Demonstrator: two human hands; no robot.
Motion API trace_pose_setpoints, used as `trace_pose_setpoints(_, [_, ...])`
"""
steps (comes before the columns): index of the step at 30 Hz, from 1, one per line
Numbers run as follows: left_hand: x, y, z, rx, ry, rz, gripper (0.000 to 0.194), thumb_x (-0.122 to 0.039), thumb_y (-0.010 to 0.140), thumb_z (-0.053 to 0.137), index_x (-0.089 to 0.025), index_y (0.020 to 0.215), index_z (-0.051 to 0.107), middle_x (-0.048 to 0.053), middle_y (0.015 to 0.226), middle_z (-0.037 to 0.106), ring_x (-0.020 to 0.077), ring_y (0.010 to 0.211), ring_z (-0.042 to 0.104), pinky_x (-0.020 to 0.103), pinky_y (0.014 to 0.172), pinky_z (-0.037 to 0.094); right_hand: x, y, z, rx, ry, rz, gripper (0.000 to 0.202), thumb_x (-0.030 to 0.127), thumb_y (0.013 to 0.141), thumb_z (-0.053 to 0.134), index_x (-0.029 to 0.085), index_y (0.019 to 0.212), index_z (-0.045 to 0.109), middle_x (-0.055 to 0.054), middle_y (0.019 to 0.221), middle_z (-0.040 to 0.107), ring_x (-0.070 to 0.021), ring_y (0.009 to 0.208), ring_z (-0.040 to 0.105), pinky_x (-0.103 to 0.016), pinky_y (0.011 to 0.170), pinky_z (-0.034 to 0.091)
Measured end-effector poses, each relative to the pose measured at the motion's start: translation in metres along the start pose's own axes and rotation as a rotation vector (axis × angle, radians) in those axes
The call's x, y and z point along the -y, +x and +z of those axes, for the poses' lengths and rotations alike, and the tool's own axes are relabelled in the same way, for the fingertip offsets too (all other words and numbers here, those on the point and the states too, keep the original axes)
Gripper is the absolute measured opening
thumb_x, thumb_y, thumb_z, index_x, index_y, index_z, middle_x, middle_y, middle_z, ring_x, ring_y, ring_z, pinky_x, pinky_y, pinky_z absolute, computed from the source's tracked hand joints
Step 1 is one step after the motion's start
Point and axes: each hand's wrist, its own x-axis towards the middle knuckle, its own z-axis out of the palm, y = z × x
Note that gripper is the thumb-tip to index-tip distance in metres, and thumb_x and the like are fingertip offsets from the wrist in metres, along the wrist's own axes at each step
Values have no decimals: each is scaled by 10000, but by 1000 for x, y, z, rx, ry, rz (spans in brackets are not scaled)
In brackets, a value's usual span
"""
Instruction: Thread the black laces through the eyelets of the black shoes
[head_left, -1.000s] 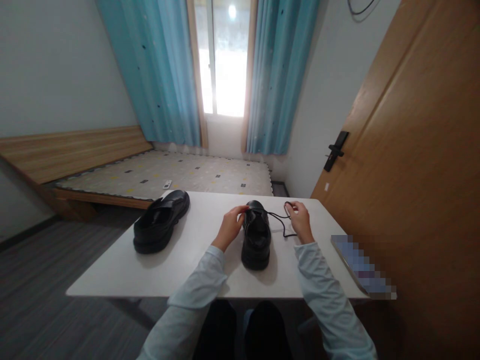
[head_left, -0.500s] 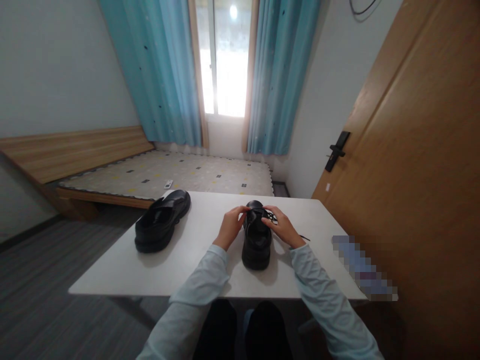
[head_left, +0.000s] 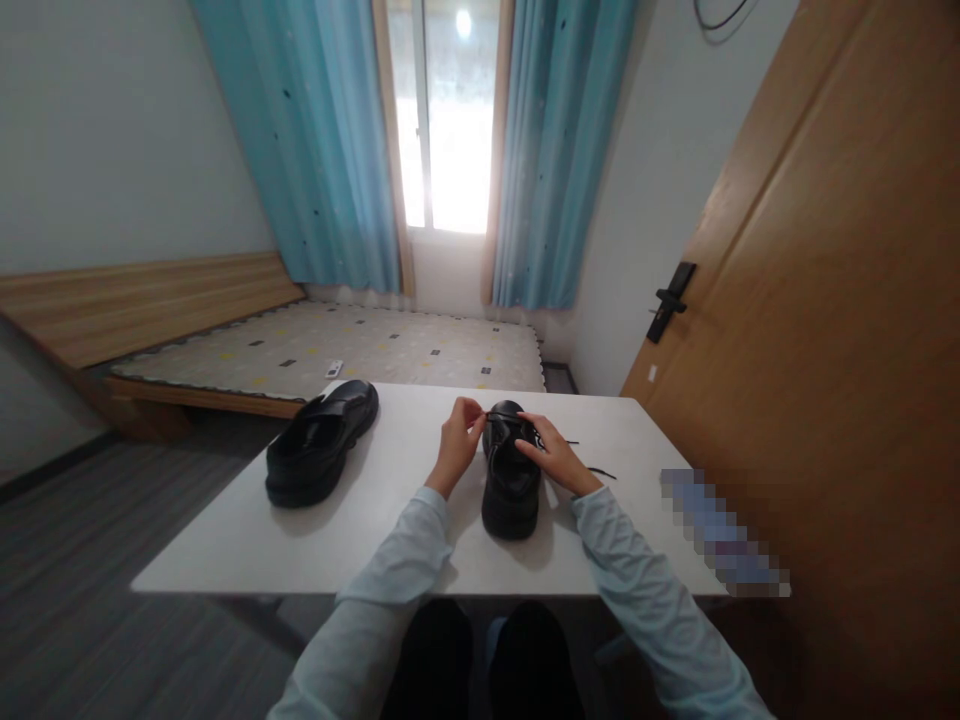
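A black leather shoe [head_left: 511, 500] stands on the white table in front of me, toe pointing away. A black shoelace [head_left: 498, 413] runs across its upper, and loose lace ends lie on the table to its right. My left hand [head_left: 456, 443] is just left of the toe area, finger and thumb pinched on the lace. On the other side, my right hand [head_left: 553, 452] grips the shoe's right edge by the eyelets, thumb over the tongue. The matching black shoe [head_left: 319, 450] rests at the table's left, touched by neither hand.
The white table [head_left: 390, 550] has a blurred-out bluish item [head_left: 720, 530] at its right edge. Behind it is a bed [head_left: 390, 340] with a small white object [head_left: 334, 369] on it. A wooden door [head_left: 825, 350] stands close on the right.
My left hand has moved a little left and away from the shoe, drawing the lace across the upper. My right hand stays at the shoe's right side. More lace shows on the right.
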Motion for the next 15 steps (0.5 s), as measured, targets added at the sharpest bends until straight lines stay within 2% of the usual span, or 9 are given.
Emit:
trace_pose_setpoints(3, [0,3,-2,-17,-195,-42,91,-250,840,512,-190,834,444,-8,826,545,160,820,680,304,754,526,-1,0,0,-6,-3,1,486,423,854,524,191,1276,457,-128,1251,529,-262,1189,486,-455,1039,356])
trace_pose_setpoints(5, [0,4,-4,-7,-221,-55,71,-253,855,486,-186,866,467,3,857,556,166,833,682,314,760,526,0,0,0,-8,-5,-4,475,418,855,525,201,1272,460,-121,1245,532,-261,1183,490,-456,1034,361])
trace_pose_setpoints(10, [-1,2,-5,95,72,9,196,-277,813,587,-191,987,608,63,918,627,187,867,643,329,765,524,3,0,-1,-8,-1,-8,466,413,857,525,198,1265,464,-119,1243,531,-257,1184,488,-450,1035,364])
trace_pose_setpoints(15, [-2,-1,-4,124,241,35,115,-284,806,599,-183,813,655,57,853,643,193,832,621,346,774,515,3,0,-1,-7,-3,-9,463,405,851,531,193,1258,467,-121,1241,533,-260,1183,488,-454,1036,362])
